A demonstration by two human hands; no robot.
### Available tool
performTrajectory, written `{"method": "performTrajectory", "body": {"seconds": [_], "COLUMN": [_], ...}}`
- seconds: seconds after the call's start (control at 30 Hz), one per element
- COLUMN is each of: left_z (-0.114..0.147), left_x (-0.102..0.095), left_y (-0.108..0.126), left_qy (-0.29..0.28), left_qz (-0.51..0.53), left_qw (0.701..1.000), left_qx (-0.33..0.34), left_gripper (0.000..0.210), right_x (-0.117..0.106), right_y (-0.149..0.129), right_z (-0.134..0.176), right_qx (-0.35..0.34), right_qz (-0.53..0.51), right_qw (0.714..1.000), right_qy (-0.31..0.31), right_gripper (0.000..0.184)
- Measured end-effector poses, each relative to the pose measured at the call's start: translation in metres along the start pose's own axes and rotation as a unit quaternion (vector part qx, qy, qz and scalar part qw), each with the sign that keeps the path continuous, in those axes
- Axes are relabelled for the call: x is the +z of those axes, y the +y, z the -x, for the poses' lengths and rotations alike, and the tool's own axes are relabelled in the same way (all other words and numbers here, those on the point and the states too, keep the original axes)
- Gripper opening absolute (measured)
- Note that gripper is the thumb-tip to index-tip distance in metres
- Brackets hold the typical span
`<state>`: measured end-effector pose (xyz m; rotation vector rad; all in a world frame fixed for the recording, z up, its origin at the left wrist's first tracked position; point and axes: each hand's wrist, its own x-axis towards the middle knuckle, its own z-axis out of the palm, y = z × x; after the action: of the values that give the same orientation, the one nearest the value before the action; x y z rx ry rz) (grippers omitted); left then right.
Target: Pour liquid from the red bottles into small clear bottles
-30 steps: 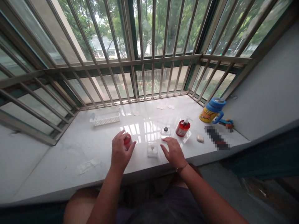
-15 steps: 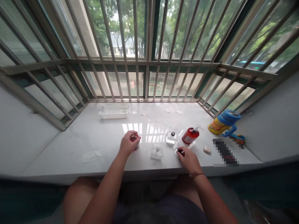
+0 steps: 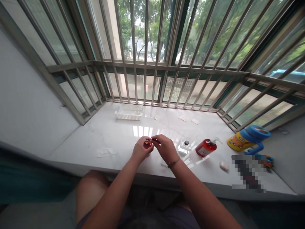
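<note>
A small red bottle (image 3: pixel 148 145) with a dark round neck is gripped by the curled fingers of my left hand (image 3: pixel 139 150); its lower part is hidden. Close to its top on the right, my right hand (image 3: pixel 166 147) pinches a small dark piece that looks like a cap (image 3: pixel 154 139). Whether that piece touches the bottle I cannot tell. To the right of my hands stands a clear glass bottle with a black cap (image 3: pixel 185 147). Beyond it a red pump bottle (image 3: pixel 205 148) with a white label stands upright. A clear item is mostly covered by my right wrist.
A white perforated basket (image 3: pixel 128 117) sits at the back left of the white sill (image 3: pixel 124 159). Several flat pale pieces (image 3: pixel 183 118) lie near the barred window. On the right are a blue-and-yellow mug (image 3: pixel 245 140), a pinkish lump (image 3: pixel 224 166) and a blurred-out dark object (image 3: pixel 249 175).
My right hand has moved left, carrying the small dark piece to the red bottle's top. My left hand still grips the bottle. The camera view has turned and tilted slightly.
</note>
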<state>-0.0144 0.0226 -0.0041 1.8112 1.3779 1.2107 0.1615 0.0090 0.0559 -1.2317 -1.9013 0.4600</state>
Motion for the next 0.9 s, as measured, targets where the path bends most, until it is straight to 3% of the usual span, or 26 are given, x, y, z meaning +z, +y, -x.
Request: {"method": "performTrajectory", "body": {"seconds": [0.2, 0.33, 0.67, 0.9], "left_z": [0.0, 0.0, 0.001, 0.004], "left_x": [0.001, 0.001, 0.002, 0.002], "left_y": [0.002, 0.003, 0.002, -0.001], "left_qy": [0.01, 0.002, 0.024, 0.021], "left_qz": [-0.02, -0.033, 0.011, 0.019], "left_qw": [0.999, 0.999, 0.999, 0.999], "left_qx": [-0.037, -0.013, -0.023, -0.024], "left_gripper": [0.037, 0.032, 0.037, 0.029], "right_x": [0.035, 0.044, 0.056, 0.059], "right_y": [-0.002, 0.004, 0.008, 0.01], "right_z": [-0.004, 0.005, 0.0, 0.018], "right_qx": [-0.077, -0.125, -0.057, -0.095], "right_qz": [0.019, 0.002, -0.064, -0.052], "right_qw": [0.997, 0.992, 0.995, 0.992], "right_qy": [-0.014, 0.006, 0.059, 0.07], "right_gripper": [0.02, 0.022, 0.02, 0.023]}}
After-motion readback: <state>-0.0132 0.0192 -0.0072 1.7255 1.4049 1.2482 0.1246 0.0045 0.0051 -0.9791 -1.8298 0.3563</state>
